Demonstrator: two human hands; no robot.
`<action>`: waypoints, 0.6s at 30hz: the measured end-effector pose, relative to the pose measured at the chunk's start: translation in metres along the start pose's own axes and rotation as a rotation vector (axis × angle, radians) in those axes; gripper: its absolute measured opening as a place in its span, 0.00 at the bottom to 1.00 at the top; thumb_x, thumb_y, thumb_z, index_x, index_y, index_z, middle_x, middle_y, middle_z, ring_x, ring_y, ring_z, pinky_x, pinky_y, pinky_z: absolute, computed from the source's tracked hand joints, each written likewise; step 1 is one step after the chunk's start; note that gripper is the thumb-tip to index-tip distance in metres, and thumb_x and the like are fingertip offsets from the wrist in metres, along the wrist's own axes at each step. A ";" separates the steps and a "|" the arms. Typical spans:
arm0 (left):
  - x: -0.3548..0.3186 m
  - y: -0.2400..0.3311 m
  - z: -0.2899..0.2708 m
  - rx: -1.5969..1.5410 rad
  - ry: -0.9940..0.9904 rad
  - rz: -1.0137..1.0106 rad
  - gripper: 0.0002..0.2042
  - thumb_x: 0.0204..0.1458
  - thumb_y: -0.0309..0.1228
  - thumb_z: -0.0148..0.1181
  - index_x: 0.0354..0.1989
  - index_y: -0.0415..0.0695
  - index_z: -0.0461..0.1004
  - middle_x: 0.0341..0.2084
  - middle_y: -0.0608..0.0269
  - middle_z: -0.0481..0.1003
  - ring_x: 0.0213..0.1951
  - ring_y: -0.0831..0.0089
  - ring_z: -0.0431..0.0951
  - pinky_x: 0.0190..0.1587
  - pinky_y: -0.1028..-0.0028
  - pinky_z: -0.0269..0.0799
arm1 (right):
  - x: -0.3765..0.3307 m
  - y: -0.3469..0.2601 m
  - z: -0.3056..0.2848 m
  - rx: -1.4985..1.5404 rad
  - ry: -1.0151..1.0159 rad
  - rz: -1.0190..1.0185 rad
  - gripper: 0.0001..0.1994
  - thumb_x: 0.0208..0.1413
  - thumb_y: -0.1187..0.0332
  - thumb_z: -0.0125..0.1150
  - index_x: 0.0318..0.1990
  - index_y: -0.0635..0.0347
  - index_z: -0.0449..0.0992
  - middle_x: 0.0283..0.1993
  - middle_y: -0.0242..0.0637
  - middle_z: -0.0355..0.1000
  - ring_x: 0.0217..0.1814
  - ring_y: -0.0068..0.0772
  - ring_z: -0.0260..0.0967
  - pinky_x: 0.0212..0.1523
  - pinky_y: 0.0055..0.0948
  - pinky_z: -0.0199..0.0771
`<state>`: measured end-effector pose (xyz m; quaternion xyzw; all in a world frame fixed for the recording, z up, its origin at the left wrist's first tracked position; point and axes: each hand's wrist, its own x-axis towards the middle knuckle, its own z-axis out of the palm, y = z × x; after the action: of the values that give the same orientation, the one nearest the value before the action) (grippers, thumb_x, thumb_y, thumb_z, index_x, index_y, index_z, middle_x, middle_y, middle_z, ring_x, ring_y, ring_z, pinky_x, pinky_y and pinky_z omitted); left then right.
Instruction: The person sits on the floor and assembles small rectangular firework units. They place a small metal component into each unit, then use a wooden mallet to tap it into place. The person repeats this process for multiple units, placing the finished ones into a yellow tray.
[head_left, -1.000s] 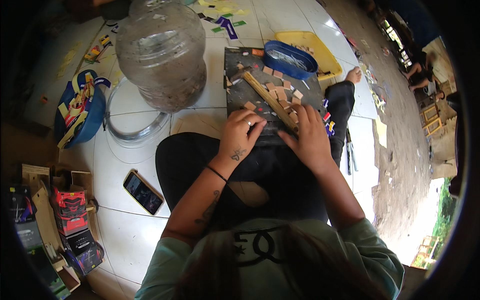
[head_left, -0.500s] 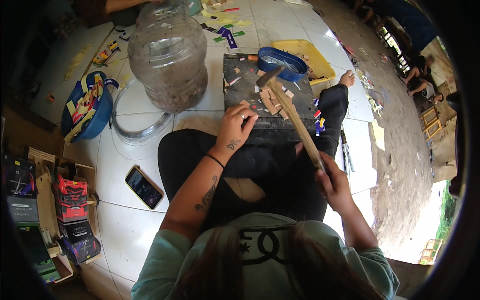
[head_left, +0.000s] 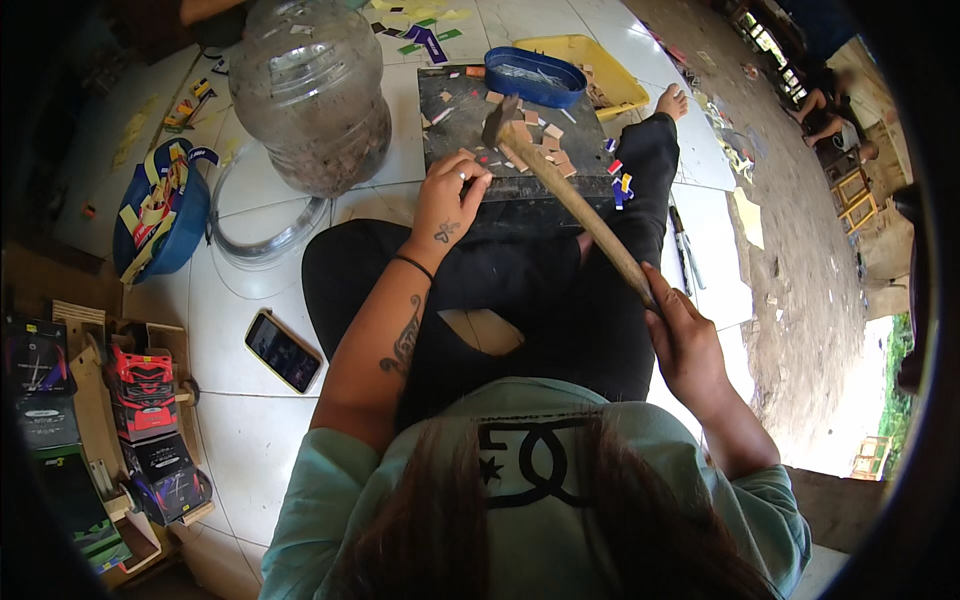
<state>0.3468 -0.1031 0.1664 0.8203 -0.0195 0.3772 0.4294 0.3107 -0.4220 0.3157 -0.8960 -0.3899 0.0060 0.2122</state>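
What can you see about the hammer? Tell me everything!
The hammer has a long, light-brown handle, which looks wooden, and a dark head that looks like metal. It slants from the head, farther away, back toward the person's right side. The right hand grips the near end. The head is over the dark board; I can't tell if they touch.

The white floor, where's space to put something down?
There's bare floor below the phone, between the toy truck and the green sleeve. A thin strip lies between the bottle and black board. That board is crowded: wood bits, blue dish, hammer over it.
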 end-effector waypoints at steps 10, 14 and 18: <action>-0.001 -0.002 0.000 -0.008 0.007 0.032 0.04 0.49 0.24 0.63 0.27 0.38 0.74 0.31 0.55 0.75 0.37 0.54 0.75 0.44 0.65 0.69 | 0.001 0.001 0.009 0.042 -0.013 0.013 0.25 0.61 0.73 0.53 0.66 0.51 0.61 0.39 0.49 0.72 0.33 0.56 0.74 0.34 0.45 0.74; -0.001 -0.004 0.000 0.001 -0.011 0.051 0.04 0.48 0.24 0.63 0.28 0.38 0.74 0.31 0.53 0.75 0.38 0.53 0.76 0.44 0.64 0.70 | -0.002 0.002 0.012 0.065 0.028 0.027 0.25 0.60 0.74 0.54 0.66 0.51 0.61 0.39 0.49 0.72 0.34 0.56 0.74 0.34 0.45 0.74; -0.002 -0.004 -0.001 0.013 -0.015 0.020 0.05 0.48 0.24 0.64 0.29 0.38 0.74 0.33 0.52 0.76 0.38 0.53 0.76 0.44 0.63 0.70 | -0.001 0.003 0.014 0.078 0.020 0.004 0.26 0.60 0.74 0.53 0.66 0.50 0.60 0.40 0.48 0.72 0.34 0.56 0.74 0.34 0.45 0.74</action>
<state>0.3461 -0.1004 0.1630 0.8257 -0.0285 0.3752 0.4202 0.3098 -0.4193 0.3015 -0.8879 -0.3855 0.0124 0.2507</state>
